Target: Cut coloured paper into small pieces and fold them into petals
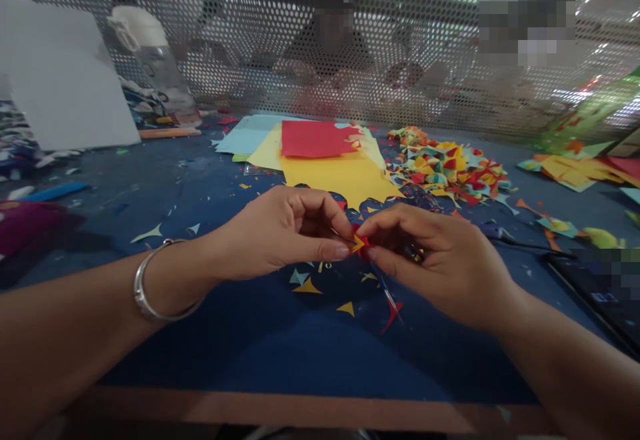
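Note:
Between the fingertips of both hands is a small red and yellow piece of paper (pixel 358 245). My left hand (pixel 280 233), with a silver bangle (pixel 145 287) at the wrist, pinches its yellow side between thumb and fingers. My right hand (pixel 440 260) pinches the red side. A thin brush-like stick (pixel 385 287) slants down below the right fingertips; I cannot tell whether the right hand touches it. Paper scraps lie under the hands, among them a yellow scrap (pixel 308 287) and a red scrap (pixel 393 317).
Sheets of paper, with a red sheet (pixel 315 139) on top, lie ahead. Right of them is a heap of small coloured paper pieces (pixel 450 165). A phone (pixel 600 297) lies at the right. A bottle (pixel 163 67) and white board (pixel 70 80) stand back left, before a perforated metal screen (pixel 240 27).

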